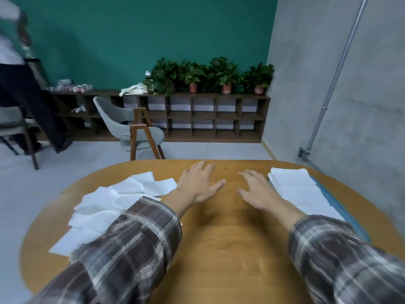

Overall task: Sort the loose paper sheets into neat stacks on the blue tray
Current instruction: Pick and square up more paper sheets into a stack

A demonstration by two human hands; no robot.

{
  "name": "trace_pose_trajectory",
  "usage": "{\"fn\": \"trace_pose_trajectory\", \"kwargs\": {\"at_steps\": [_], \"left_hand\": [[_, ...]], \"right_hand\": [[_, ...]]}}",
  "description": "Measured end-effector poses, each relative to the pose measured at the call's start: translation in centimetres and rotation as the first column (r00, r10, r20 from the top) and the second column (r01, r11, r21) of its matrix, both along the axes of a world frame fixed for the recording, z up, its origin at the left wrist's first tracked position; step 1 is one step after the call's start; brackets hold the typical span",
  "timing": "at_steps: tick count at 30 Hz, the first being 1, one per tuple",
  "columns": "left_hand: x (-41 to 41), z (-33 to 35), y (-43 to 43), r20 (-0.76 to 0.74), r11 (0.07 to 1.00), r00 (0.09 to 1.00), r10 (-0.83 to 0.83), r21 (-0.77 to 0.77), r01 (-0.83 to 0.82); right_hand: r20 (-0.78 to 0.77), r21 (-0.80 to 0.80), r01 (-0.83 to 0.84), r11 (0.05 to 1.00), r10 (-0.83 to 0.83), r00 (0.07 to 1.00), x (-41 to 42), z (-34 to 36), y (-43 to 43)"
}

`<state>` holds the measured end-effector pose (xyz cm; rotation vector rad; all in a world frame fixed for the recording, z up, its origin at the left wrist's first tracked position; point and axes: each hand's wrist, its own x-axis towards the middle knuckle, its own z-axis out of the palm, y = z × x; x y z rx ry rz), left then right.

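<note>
- Far left, background: a person (24, 95) standing by a chair. Not in my way.
- Left part of the wooden table (219, 238): loose paper sheets (103, 202) are scattered and overlapping, some tucked under my left sleeve (131, 238). I judge plenty are unsorted.
- Handling guess: thin, light and floppy, possibly tissue-soft. They'll likely slide on the wood and sag if lifted by one corner. I'd pinch a single sheet at a free edge, or press flat and drag it off the pile to avoid taking two.
- Left hand (197, 183): fingers straight and spread, holding nothing, just right of the loose pile. Can't tell if it touches the wood.
- Right hand (256, 189): also spread and empty, just beside the left edge of the stacks.
- Right: white stacks (293, 178) sit in a row on the blue tray (334, 201), edges fairly square. Only the tray's right rim shows.
- Risk: a careless drop skews a stack. I'd lay each sheet flat, then square it with my fingertips.
</note>
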<state>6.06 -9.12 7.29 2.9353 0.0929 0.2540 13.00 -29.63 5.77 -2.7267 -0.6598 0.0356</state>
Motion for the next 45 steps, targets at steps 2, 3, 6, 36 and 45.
{"fn": "trace_pose_trajectory", "kwargs": {"at_steps": [2,3,6,36,45], "left_hand": [[-2.3,-0.8,3.4,-0.007,0.999,0.999,0.051,-0.004,-0.051],[-3.5,-1.3,5.0,-0.014,0.997,0.997,0.075,-0.009,-0.075],[-6.7,-2.4,9.6,-0.023,0.989,0.989,0.147,-0.022,-0.147],[-3.7,-15.2,11.1,-0.257,0.983,0.95,0.176,-0.01,-0.185],[-0.5,-16.0,7.5,-0.157,0.995,0.985,0.065,-0.061,-0.076]], "right_hand": [[-0.004,-0.003,-0.042,0.999,0.042,0.999,-1.6,-0.1,3.2],[-0.011,-0.005,-0.062,0.998,0.062,0.998,-2.4,-0.3,4.8],[-0.023,0.011,-0.129,0.992,0.129,0.991,-4.0,-1.1,9.7],[-0.05,-0.046,-0.282,0.958,0.28,0.959,-1.3,-14.3,14.6],[-0.016,0.05,-0.186,0.981,0.187,0.982,0.2,-14.7,9.3]]}}
